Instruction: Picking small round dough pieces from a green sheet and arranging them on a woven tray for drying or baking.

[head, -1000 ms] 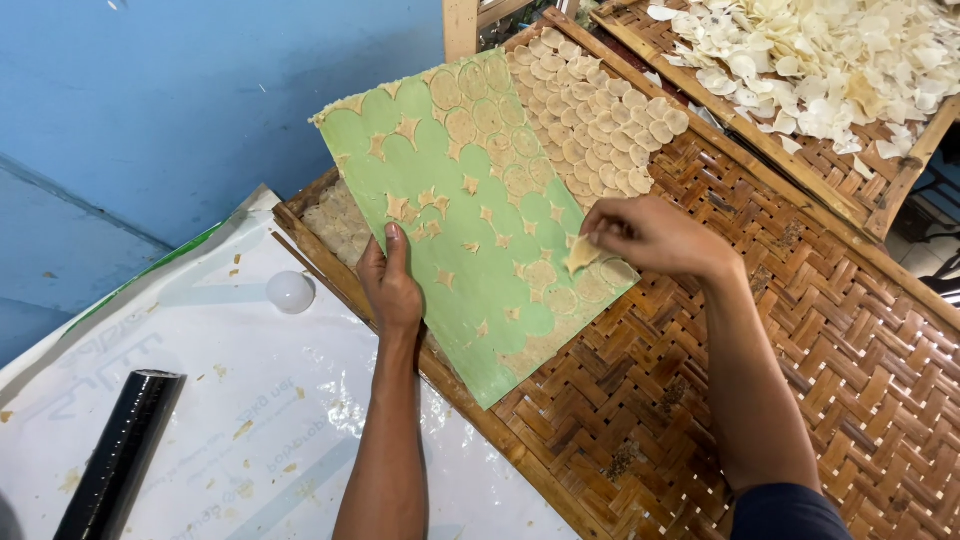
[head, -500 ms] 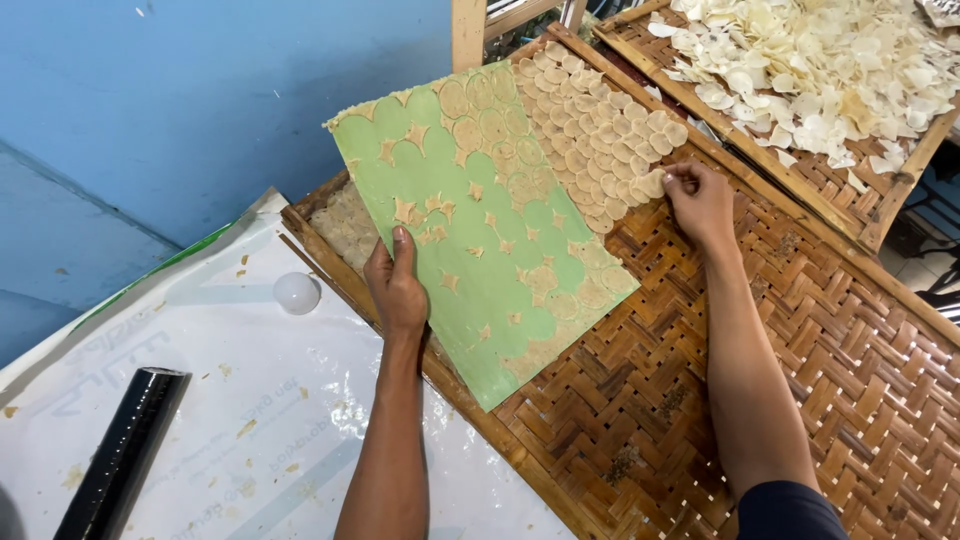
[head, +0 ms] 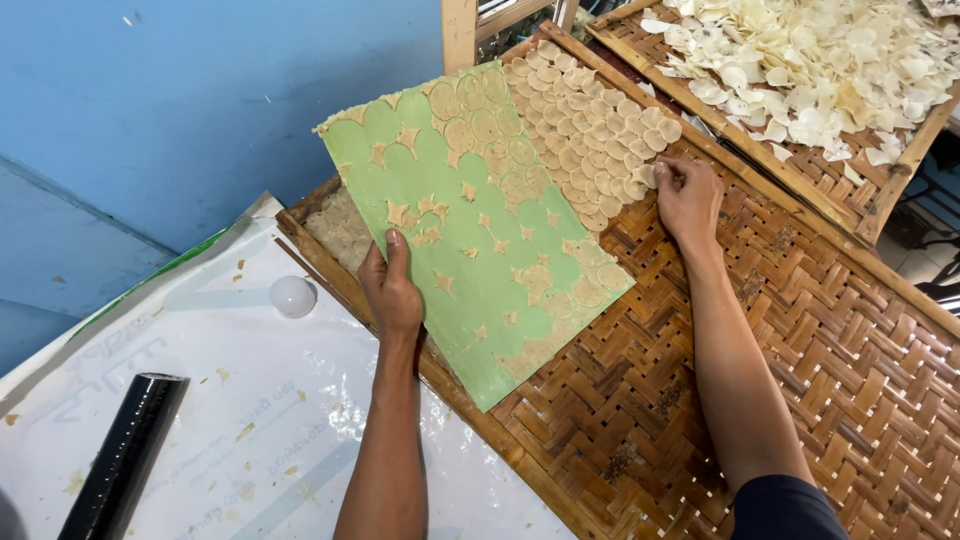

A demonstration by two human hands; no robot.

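Head view, looking down on a woven bamboo drying tray with a wooden frame (head: 800, 330).

Risks, as judged from this moment: green rectangular plastic sheet (head: 470, 225), dotted with thin round and star-shaped dough remnants, propped at a tilt over the tray's near-left edge and held by one hand only; likely to slip or sag if that grip loosens, shedding the still-clinging pieces onto the white plastic-covered tabletop (head: 250, 430). Neat overlapping rows of pale round raw crackers (head: 590, 125) at the tray's far-left corner easily disturbed by a sideways brush of the sheet's right edge or by too firm a press from the right hand; thin discs prone to tearing or sticking together.

Left hand (head: 392, 290): thumb (head: 396, 250) laid flat on the sheet's upper face at its near-left edge, remaining fingers hidden beneath, so a pinch closed on the sheet.

Right hand (head: 688, 195): fingers (head: 668, 172) drawn together and curled slightly, tips touching the outermost cracker of the rows, just beside the sheet's far-right edge; whether a cracker is gripped or merely pressed down cannot be told.

Also present: second tray heaped with loose dried crackers (head: 820, 60) beyond the far edge; small white ball (head: 292, 296) and black bar-shaped tool (head: 125, 455) on the tabletop.
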